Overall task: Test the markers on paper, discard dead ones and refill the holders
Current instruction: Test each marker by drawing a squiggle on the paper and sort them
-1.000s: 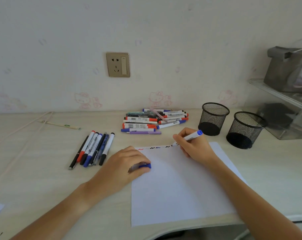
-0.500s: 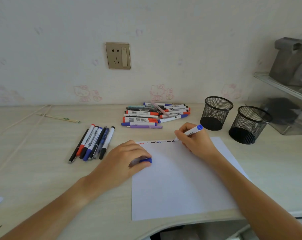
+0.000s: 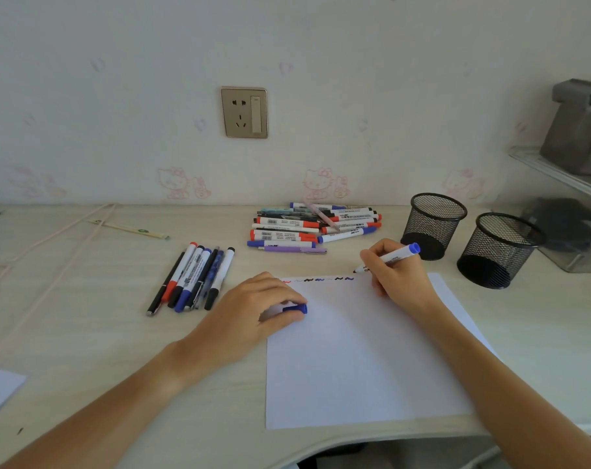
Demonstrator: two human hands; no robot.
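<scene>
White paper (image 3: 365, 360) at the near edge of the desk (image 3: 84, 333), a row of small squiggles along its far edge. Testing step in hand, judged well short of done: unsorted pile of markers (image 3: 314, 226) by the far edge, row of pens (image 3: 194, 277) left of the sheet, two mesh holders (image 3: 434, 225) toward the far right corner, seemingly bare inside. Right hand (image 3: 400, 274) wrapped round a blue marker (image 3: 387, 258), tip just off the sheet's far edge, at the end of the squiggle row. Left hand (image 3: 256, 309) on the sheet's left edge, fingers pinching a blue cap (image 3: 295, 308). Next, probably: cap back on, marker sorted, a fresh one drawn from the pile. Nothing between hands and pile; wall socket (image 3: 244, 112) and loose cord (image 3: 50, 238) well clear.
</scene>
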